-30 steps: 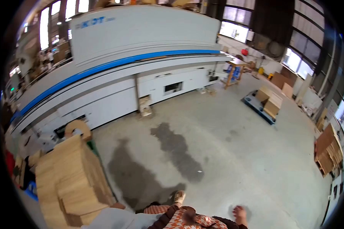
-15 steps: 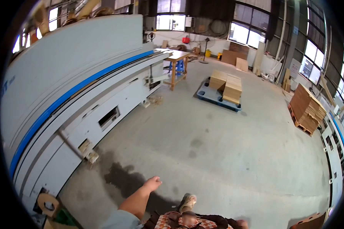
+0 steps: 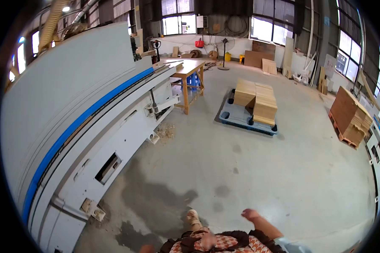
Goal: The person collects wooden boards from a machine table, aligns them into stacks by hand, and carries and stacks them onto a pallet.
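Note:
My right hand [image 3: 250,214] hangs over the grey concrete floor at the lower middle, its fingers curled together; whatever it may hold is too small to make out. Low at the bottom edge, my left hand [image 3: 147,248] shows only as a blurred patch beside the patterned clothing [image 3: 236,242]. One shoe [image 3: 193,217] is on the floor between the two hands. Neither hand touches any object that I can see.
A long white machine [image 3: 88,168] with a blue strip runs along the left. Beyond its end stands a wooden table [image 3: 192,66]. Ahead, a blue pallet [image 3: 240,119] bears stacked boards [image 3: 264,103]. Another board stack [image 3: 348,116] is at the right, near a second machine [image 3: 378,164].
The view has turned right and moved forward, so the pallet is nearer the middle. My left hand has swung back and down, while my right hand has come forward.

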Motion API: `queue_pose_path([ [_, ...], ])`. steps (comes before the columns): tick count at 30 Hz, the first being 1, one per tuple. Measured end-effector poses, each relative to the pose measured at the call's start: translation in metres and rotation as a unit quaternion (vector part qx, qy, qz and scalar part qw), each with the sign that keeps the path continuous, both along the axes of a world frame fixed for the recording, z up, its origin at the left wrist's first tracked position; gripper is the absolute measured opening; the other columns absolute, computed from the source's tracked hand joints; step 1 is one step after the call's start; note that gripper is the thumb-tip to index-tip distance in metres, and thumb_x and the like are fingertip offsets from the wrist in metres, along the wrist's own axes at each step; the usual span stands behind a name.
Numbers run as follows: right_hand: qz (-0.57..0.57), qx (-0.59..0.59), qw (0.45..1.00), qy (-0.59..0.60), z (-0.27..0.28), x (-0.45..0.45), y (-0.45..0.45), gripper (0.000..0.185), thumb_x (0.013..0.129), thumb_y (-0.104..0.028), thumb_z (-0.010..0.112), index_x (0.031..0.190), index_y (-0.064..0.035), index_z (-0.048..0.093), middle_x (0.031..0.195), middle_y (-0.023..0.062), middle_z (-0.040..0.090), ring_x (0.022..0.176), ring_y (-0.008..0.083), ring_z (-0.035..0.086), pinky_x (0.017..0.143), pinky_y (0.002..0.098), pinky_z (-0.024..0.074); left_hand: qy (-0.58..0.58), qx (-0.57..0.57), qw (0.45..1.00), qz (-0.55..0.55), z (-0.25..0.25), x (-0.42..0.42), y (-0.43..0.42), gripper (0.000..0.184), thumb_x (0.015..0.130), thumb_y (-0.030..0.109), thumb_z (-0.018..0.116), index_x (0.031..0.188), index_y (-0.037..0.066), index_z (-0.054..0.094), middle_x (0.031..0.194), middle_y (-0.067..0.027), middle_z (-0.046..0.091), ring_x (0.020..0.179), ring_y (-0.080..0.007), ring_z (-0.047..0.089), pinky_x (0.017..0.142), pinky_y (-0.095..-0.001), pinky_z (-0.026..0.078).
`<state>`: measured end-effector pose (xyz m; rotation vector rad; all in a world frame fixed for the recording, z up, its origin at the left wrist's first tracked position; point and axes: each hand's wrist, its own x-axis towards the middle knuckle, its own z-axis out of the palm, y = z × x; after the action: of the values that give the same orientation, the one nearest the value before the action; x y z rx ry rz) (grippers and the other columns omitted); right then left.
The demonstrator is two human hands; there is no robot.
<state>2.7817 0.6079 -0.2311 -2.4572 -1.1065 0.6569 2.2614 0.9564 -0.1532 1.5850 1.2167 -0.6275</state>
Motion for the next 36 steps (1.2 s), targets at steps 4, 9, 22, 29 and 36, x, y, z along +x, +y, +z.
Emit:
queue_pose_path([
  [4,-0.093,-0.074,0.990,0.078,0.059,0.074,0.103,0.033,0.074,-0.031,0.053,0.096,-0.0077,0.059,0.088,0.0116,0.061,0.080,0.0298,0.058,0.071,0.0374,0.0468,-0.005,0.003,1.000,-0.012,-0.023,0.112,0.099,0.047,0.078,0.029,0.054,0.115,0.002,0.046,0.111,-0.0146,0.053,0.101,-0.0249,0.051,0.085,-0.0345,0.040],
  [9,0.079,-0.235,0.954,0.169,0.021,0.125,0.121,0.030,0.081,-0.036,0.044,0.090,-0.0132,0.062,0.097,0.0100,0.060,0.091,0.0252,0.055,0.082,0.0329,0.0412,-0.074,0.048,0.989,-0.122,-0.029,0.311,0.241,0.047,0.076,0.029,0.055,0.114,0.002,0.048,0.109,-0.0152,0.054,0.100,-0.0251,0.052,0.084,-0.0341,0.040],
  [22,0.043,-0.302,0.944,0.129,0.029,0.466,0.325,0.040,0.083,-0.042,0.039,0.094,-0.0111,0.062,0.102,0.0103,0.059,0.097,0.0275,0.053,0.082,0.0367,0.0425,-0.175,0.071,0.978,-0.092,0.011,0.645,0.451,0.034,0.078,0.025,0.055,0.102,0.002,0.053,0.094,-0.0108,0.058,0.088,-0.0240,0.054,0.074,-0.0343,0.043],
  [29,0.327,-0.258,0.897,-0.150,0.069,0.698,0.574,0.035,0.079,-0.034,0.049,0.101,-0.0082,0.059,0.104,0.0123,0.057,0.098,0.0281,0.053,0.082,0.0386,0.0431,-0.052,0.017,0.998,0.040,-0.004,0.711,0.537,0.032,0.078,0.027,0.054,0.099,0.002,0.054,0.091,-0.0124,0.058,0.085,-0.0257,0.055,0.074,-0.0353,0.043],
  [36,-0.054,0.029,0.985,0.162,0.133,0.770,0.777,0.044,0.073,-0.037,0.056,0.104,-0.0056,0.056,0.095,0.0135,0.060,0.088,0.0278,0.057,0.079,0.0352,0.0440,-0.035,0.022,0.999,0.023,-0.056,0.861,0.694,0.031,0.079,0.028,0.052,0.096,0.002,0.055,0.088,-0.0140,0.058,0.082,-0.0273,0.055,0.073,-0.0363,0.043],
])
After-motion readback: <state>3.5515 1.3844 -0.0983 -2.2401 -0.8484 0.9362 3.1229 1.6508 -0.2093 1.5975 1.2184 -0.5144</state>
